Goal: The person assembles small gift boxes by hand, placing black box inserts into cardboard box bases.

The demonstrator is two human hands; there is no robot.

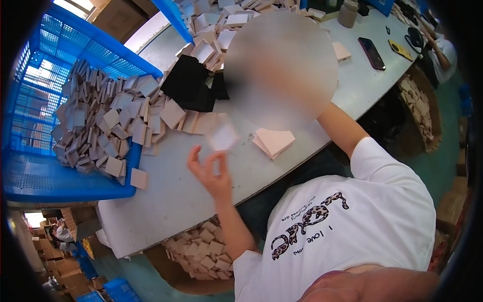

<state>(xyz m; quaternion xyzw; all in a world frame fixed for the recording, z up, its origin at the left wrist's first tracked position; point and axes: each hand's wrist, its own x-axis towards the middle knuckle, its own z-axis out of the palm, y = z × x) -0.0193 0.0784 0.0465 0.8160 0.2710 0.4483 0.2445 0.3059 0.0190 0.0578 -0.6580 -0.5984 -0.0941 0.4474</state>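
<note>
My left hand (212, 175) is raised over the table (171, 201). Its thumb and one finger curl together against the lower edge of a small pale box lid (223, 137), smeared by motion; another finger stands apart. My right forearm (342, 126) reaches across the table into a round blurred patch, which hides my right hand (274, 75) and anything in it. Between my arms lies a small stack of pale square pieces (274, 143). A black cloth (188, 83) rests among the loose box lids beyond my left hand.
A blue plastic crate (65, 186) lies tipped at the left, spilling pale lids (100, 121) onto the table. More lids (236, 20) are heaped at the back. A phone (371, 53), a yellow object (400, 50) and a jar (348, 13) stand right. A filled carton (171, 272) sits below.
</note>
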